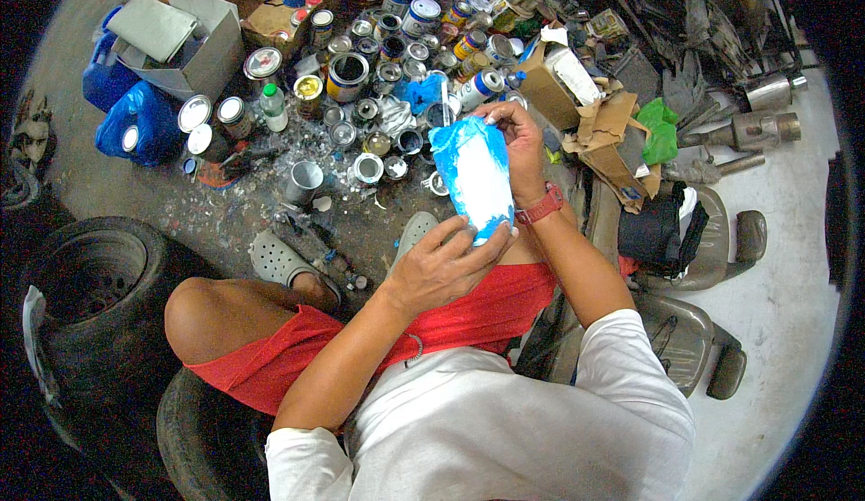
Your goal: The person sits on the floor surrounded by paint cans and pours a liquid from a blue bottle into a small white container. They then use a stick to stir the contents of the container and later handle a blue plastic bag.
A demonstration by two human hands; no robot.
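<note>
From the head camera, you are sitting low, looking down at your own two hands. Between them you hold a white paper cone [475,177] smeared with blue paint, up in the air above your knees and in the middle of the view. Your left hand [441,267] is curled around the near, narrow end of the cone, with the fingers wrapped on it. Your right hand [515,136] grips the far, wide end, and its fingers bend over the rim. A red watch [541,205] sits on your right wrist.

On the floor [225,208] just past the cone there are lots of small paint cans [348,76], some open and some with lids on. Far to the left stands a grey cardboard box [185,46], and blue plastic jugs [135,118] sit beside it. A tyre [90,276] lies near your left knee. Your grey clog shoe [279,259] rests on the floor near the cans. On the right there is torn brown cardboard [613,136] with a green bag [660,132] next to it.
</note>
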